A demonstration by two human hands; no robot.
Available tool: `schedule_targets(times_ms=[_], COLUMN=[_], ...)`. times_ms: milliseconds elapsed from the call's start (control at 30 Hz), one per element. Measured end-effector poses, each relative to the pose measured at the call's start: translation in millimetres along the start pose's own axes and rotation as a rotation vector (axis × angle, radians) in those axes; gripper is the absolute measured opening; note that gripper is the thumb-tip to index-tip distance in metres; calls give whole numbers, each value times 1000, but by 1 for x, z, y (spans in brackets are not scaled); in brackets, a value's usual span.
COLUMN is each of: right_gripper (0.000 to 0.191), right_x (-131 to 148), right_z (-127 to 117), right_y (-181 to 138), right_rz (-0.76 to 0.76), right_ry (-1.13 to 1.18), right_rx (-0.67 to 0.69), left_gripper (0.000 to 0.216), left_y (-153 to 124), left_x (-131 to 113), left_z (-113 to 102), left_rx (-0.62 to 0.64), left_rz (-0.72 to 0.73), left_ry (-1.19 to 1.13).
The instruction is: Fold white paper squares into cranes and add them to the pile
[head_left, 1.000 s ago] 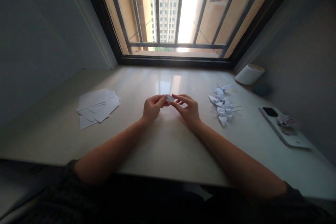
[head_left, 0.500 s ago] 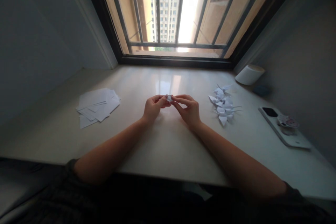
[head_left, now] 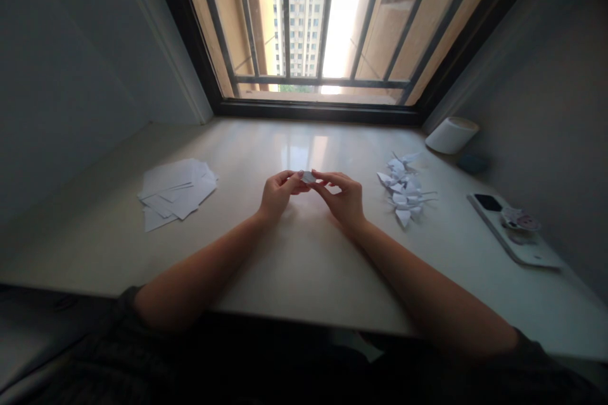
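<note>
Between my two hands is a small folded piece of paper (head_left: 308, 177), pale and partly covered by fingertips. My left hand (head_left: 280, 191) pinches its left end between thumb and fingers. At its right end, my right hand (head_left: 342, 197) grips it with thumb and forefinger, the other fingers curled behind. Both hands are just above the white surface (head_left: 294, 266). To the right lies a cluster of folded white paper shapes (head_left: 406, 190) with pointed tips and thin ends, resembling origami cranes. Loose white paper sheets (head_left: 178, 186) are piled on the left.
A phone (head_left: 513, 231) with a round grip on its back lies at the right. Behind it, near the wall, are a white cylindrical object (head_left: 452, 135) and a dark bluish item (head_left: 474, 163). A barred window (head_left: 313, 111) borders the far edge.
The right hand has shifted very slightly right, and more of the folded paper shows between the fingertips. The left hand and the paper piles stay in place.
</note>
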State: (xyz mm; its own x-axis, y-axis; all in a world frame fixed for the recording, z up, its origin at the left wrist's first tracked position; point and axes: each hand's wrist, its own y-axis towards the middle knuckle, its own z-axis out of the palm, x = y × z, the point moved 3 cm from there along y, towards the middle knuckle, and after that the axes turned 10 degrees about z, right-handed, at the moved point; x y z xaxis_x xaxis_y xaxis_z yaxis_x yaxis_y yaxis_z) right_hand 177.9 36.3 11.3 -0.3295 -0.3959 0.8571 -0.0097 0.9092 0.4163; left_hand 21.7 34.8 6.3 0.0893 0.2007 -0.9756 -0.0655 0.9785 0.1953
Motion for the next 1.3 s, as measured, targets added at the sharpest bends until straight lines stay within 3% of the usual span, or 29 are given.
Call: schedule_targets(times_ms=[300, 967, 1100, 1300], right_gripper=[20, 14, 16, 25], right_x=[-3, 7, 3, -10], right_z=[2, -1, -1, 5], right_y=[2, 3, 5, 7], right_rz=[63, -199, -143, 98], right_ry=[31, -303, -229, 104], right_rx=[10, 41, 37, 74], left_gripper=[38, 33, 32, 31], left_y=[-1, -3, -3, -5], left_x=[0, -7, -7, -9], left_z=[0, 4, 3, 1], left_rx=[3, 33, 37, 21], left_rz=[27, 124, 166, 241], left_ry=[15, 28, 69, 195])
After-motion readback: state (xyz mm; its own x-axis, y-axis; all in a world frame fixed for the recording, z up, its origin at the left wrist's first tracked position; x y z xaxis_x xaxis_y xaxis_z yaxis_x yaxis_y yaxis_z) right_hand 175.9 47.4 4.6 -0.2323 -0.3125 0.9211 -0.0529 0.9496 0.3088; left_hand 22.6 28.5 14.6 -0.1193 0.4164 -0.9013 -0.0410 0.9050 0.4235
